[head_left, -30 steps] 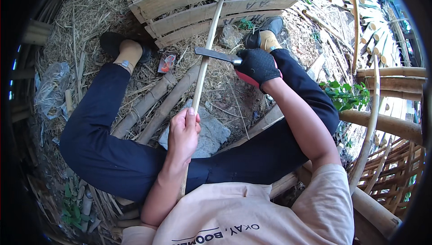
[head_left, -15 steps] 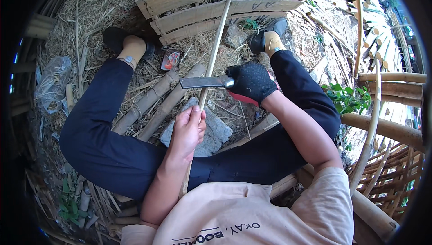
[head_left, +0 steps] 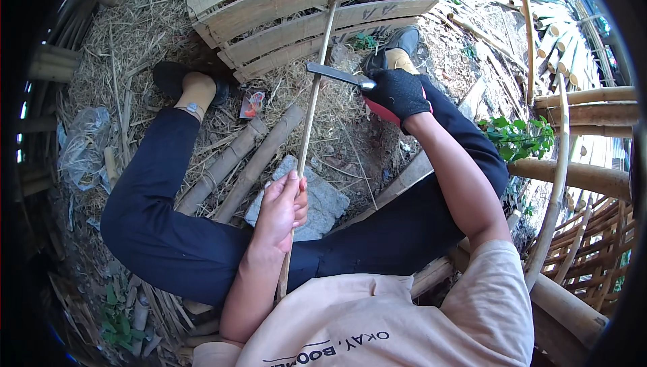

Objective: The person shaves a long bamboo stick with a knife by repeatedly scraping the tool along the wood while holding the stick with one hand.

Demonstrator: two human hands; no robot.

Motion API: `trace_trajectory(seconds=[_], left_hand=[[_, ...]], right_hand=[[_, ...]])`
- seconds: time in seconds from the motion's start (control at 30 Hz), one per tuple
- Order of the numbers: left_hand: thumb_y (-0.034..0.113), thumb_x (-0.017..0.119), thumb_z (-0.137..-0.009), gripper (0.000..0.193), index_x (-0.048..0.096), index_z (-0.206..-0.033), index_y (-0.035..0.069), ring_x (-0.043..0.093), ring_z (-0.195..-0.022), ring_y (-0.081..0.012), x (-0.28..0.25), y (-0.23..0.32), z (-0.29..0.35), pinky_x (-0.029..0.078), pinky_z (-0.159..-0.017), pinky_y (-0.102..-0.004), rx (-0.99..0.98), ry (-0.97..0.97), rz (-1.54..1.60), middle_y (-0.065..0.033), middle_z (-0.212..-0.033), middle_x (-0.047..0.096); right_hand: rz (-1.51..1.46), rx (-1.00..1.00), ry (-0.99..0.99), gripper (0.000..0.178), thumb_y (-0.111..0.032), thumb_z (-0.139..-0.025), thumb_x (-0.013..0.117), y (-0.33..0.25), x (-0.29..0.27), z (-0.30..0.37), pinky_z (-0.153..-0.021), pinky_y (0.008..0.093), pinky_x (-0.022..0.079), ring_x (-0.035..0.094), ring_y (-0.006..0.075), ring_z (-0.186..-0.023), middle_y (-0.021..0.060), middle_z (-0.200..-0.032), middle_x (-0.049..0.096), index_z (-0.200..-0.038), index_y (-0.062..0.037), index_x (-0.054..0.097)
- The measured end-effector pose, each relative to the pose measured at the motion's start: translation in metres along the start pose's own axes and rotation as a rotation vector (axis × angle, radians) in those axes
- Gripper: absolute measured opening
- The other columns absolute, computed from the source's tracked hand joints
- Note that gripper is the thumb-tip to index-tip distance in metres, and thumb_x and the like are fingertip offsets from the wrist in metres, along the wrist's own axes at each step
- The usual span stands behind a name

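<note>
My bare left hand (head_left: 284,209) is closed around a long, thin bamboo strip (head_left: 310,114). The strip slants from my torso up to the slats of a wooden crate (head_left: 269,18), where its far end meets the boards. In a black glove with a red palm, my right hand (head_left: 397,97) grips a wide-bladed knife (head_left: 340,76); its handle is mostly hidden by the fingers. The blade lies across the strip, well beyond my left hand, its tip just past the strip's left side. Below my left hand a flat grey stone (head_left: 317,205) rests on the ground.
Two bamboo poles (head_left: 259,158) lie between my legs, near a small red packet (head_left: 253,105). Crumpled clear plastic (head_left: 84,148) is at the left. Cut bamboo (head_left: 563,47) is piled at the far right, above a green plant (head_left: 519,138) and a woven bamboo lattice (head_left: 586,259).
My right hand has moved the knife away from me along the strip, toward the crate. The left hand keeps its hold on the strip. The whole view has shifted slightly.
</note>
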State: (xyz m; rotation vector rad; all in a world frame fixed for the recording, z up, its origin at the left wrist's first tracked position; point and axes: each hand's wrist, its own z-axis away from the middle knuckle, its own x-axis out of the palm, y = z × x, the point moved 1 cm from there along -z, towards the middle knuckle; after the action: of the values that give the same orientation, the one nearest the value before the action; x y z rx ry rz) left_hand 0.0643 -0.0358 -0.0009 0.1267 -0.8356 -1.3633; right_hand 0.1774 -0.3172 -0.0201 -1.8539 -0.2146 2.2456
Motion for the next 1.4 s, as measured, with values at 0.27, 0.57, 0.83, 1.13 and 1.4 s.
trace_trajectory(seconds=[0.27, 0.57, 0.83, 1.13, 1.4], left_hand=[[0.033, 0.041, -0.111, 0.035, 0.052, -0.089, 0.008, 0.03, -0.045, -0.0004, 0.002, -0.004, -0.004, 0.023, -0.04, -0.0199, 0.131, 0.124, -0.18, 0.0076, -0.06, 0.039], [0.025, 0.04, -0.11, 0.033, 0.053, -0.085, 0.007, 0.033, -0.048, -0.0013, 0.0, -0.015, -0.011, 0.025, -0.043, -0.0221, 0.231, 0.204, -0.329, 0.0067, -0.059, 0.041], [0.028, 0.04, -0.111, 0.031, 0.052, -0.089, 0.008, 0.03, -0.046, -0.0005, 0.006, -0.014, -0.008, 0.024, -0.041, -0.0204, 0.22, 0.192, -0.322, 0.0077, -0.06, 0.039], [0.026, 0.043, -0.11, 0.033, 0.055, -0.087, 0.005, 0.035, -0.048, -0.0012, 0.003, -0.009, -0.006, 0.027, -0.043, -0.0208, 0.205, 0.2, -0.246, 0.0058, -0.061, 0.044], [0.032, 0.04, -0.111, 0.032, 0.051, -0.09, 0.01, 0.028, -0.044, 0.0007, 0.001, -0.01, -0.007, 0.022, -0.039, -0.0193, 0.172, 0.186, -0.268, 0.009, -0.06, 0.038]], right_hand=[[-0.066, -0.223, -0.146, 0.024, -0.034, -0.081, 0.066, -0.05, 0.009, 0.035, -0.077, 0.0484, 0.056, 0.071, 0.0383, -0.081, 0.0181, -0.082, 0.072, -0.092, -0.0146, 0.074], [0.103, -0.229, -0.231, 0.025, -0.027, -0.079, 0.064, -0.059, 0.011, 0.03, -0.076, 0.0451, 0.058, 0.073, 0.0339, -0.082, 0.0144, -0.085, 0.074, -0.099, -0.0184, 0.077], [0.059, -0.124, -0.046, 0.021, -0.031, -0.082, 0.065, -0.006, 0.004, 0.006, -0.073, 0.0483, 0.056, 0.071, 0.0371, -0.08, 0.0176, -0.082, 0.072, -0.089, -0.0129, 0.074], [-0.012, -0.214, -0.067, 0.024, -0.035, -0.084, 0.067, -0.035, 0.007, 0.027, -0.075, 0.0476, 0.055, 0.07, 0.0379, -0.08, 0.0177, -0.08, 0.071, -0.093, -0.0135, 0.074], [0.079, -0.143, -0.222, 0.024, -0.028, -0.08, 0.064, -0.051, 0.007, 0.023, -0.08, 0.0463, 0.057, 0.072, 0.0356, -0.084, 0.0159, -0.087, 0.074, -0.096, -0.0167, 0.077]])
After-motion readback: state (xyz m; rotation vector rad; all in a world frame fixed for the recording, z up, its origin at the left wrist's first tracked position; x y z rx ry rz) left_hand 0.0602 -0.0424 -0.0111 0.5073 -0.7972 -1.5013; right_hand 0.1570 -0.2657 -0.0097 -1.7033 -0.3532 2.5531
